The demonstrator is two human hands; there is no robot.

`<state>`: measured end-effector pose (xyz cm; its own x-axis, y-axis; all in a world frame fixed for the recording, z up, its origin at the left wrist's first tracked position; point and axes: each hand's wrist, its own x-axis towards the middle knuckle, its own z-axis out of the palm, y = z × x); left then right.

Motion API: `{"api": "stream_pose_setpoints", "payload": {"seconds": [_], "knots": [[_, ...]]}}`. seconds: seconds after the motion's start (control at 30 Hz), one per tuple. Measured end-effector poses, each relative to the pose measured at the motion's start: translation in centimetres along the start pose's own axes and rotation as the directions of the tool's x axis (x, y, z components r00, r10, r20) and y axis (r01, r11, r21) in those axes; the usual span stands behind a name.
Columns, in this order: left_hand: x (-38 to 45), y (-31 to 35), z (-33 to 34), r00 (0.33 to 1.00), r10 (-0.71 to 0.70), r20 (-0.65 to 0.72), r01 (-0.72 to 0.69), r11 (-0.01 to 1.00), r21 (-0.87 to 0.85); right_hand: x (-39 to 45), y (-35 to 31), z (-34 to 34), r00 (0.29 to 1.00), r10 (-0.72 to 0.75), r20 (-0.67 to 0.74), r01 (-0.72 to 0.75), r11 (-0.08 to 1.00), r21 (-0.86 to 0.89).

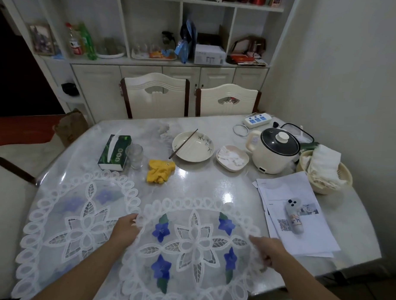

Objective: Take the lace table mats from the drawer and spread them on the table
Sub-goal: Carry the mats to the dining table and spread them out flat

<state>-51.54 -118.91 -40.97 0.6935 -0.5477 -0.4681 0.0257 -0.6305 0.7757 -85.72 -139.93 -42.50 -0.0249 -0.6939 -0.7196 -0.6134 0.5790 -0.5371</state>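
Two white oval lace mats lie on the glossy marble table [198, 183]. The left lace mat [77, 224] is spread flat, its blue flowers faint. The right lace mat [196, 244] shows bright blue flowers and overlaps the left one at its edge. My left hand [127, 226] pinches the right mat's left rim. My right hand [266, 250] grips the same mat's right rim, where the lace is bunched a little. No drawer is in view.
Beyond the mats are a yellow cloth [159, 171], a tissue box [115, 152], glasses [134, 155], a bowl with a chopstick [193, 149], a small dish [232, 159], an electric pot [273, 150], a basket [324, 170], and papers with a small grey toy [294, 217] at right. Two chairs stand behind.
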Motion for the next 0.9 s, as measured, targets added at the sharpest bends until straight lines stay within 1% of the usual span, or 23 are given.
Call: {"api": "stream_pose_setpoints", "payload": {"seconds": [0.03,0.07,0.1,0.17,0.2,0.27,0.3,0.33,0.37,0.4,0.43,0.47,0.5,0.53,0.57,0.6,0.67,0.73,0.8,0.9], "knots": [[0.0,0.1,0.0,1.0,0.013,-0.016,-0.013,1.0,0.0,0.3,-0.2,0.2,0.994,-0.087,-0.071,0.082,0.994,-0.072],[0.1,0.1,0.0,0.999,0.025,-0.043,-0.024,1.0,0.015,0.3,-0.5,0.4,0.973,-0.176,-0.151,0.158,0.98,-0.122],[0.3,0.0,0.0,0.996,0.038,-0.075,-0.035,0.999,0.039,0.2,-0.8,0.4,0.946,-0.236,-0.222,0.209,0.968,-0.139],[0.5,-0.3,0.0,0.992,0.062,-0.112,-0.053,0.995,0.083,-0.1,-1.7,0.2,0.896,-0.284,-0.341,0.254,0.958,-0.131],[0.6,-0.6,0.0,0.99,0.073,-0.118,-0.062,0.993,0.098,-0.1,-2.2,0.1,0.88,-0.283,-0.383,0.265,0.959,-0.1],[0.5,-1.0,0.3,0.984,0.119,-0.129,-0.099,0.983,0.154,0.0,-2.9,0.2,0.878,-0.262,-0.402,0.275,0.961,-0.025],[0.5,-1.3,0.5,0.981,0.152,-0.122,-0.126,0.973,0.194,-0.2,-3.1,0.6,0.874,-0.301,-0.383,0.305,0.951,-0.05],[0.4,-1.5,0.9,0.976,0.19,-0.103,-0.157,0.952,0.262,-0.5,-3.1,1.1,0.86,-0.381,-0.34,0.354,0.925,-0.14],[0.3,-1.8,1.2,0.967,0.247,-0.064,-0.207,0.904,0.373,-0.5,-2.9,1.8,0.84,-0.474,-0.265,0.405,0.872,-0.276],[0.2,-2.0,1.5,0.951,0.309,0.003,-0.265,0.811,0.522,-0.6,-2.6,2.6,0.818,-0.556,-0.149,0.453,0.782,-0.428],[0.1,-2.3,1.9,0.929,0.356,0.101,-0.334,0.69,0.642,-0.6,-2.2,3.3,0.797,-0.604,-0.006,0.49,0.653,-0.577],[-0.1,-2.6,2.4,0.899,0.384,0.212,-0.414,0.582,0.7,-0.5,-1.7,4.0,0.776,-0.614,0.145,0.52,0.494,-0.697],[-0.2,-2.8,2.9,0.866,0.389,0.313,-0.484,0.499,0.719,-0.3,-1.4,4.5,0.761,-0.588,0.274,0.54,0.34,-0.77],[-0.3,-3.0,3.5,0.842,0.367,0.396,-0.532,0.442,0.722,-0.2,-1.0,5.0,0.757,-0.539,0.369,0.554,0.231,-0.8],[-0.5,-3.3,4.1,0.824,0.329,0.462,-0.565,0.405,0.719,-0.1,-0.6,5.3,0.764,-0.483,0.427,0.563,0.176,-0.808],[-0.5,-3.6,4.5,0.816,0.279,0.505,-0.577,0.385,0.72,-0.1,-0.2,5.5,0.782,-0.427,0.454,0.559,0.158,-0.814],[-0.5,-4.1,5.1,0.821,0.207,0.532,-0.569,0.372,0.734,0.2,0.3,5.5,0.82,-0.351,0.452,0.524,0.145,-0.839],[-0.7,-4.2,5.2,0.829,0.161,0.536,-0.554,0.371,0.745,0.2,0.4,5.2,0.836,-0.334,0.435,0.502,0.147,-0.852],[-0.7,-4.2,5.4,0.835,0.153,0.529,-0.546,0.359,0.757,0.2,0.3,5.0,0.843,-0.334,0.42,0.49,0.157,-0.858],[-0.9,-4.1,5.6,0.83,0.136,0.541,-0.551,0.353,0.756,0.0,-0.1,4.8,0.855,-0.327,0.404,0.463,0.126,-0.877]]}}
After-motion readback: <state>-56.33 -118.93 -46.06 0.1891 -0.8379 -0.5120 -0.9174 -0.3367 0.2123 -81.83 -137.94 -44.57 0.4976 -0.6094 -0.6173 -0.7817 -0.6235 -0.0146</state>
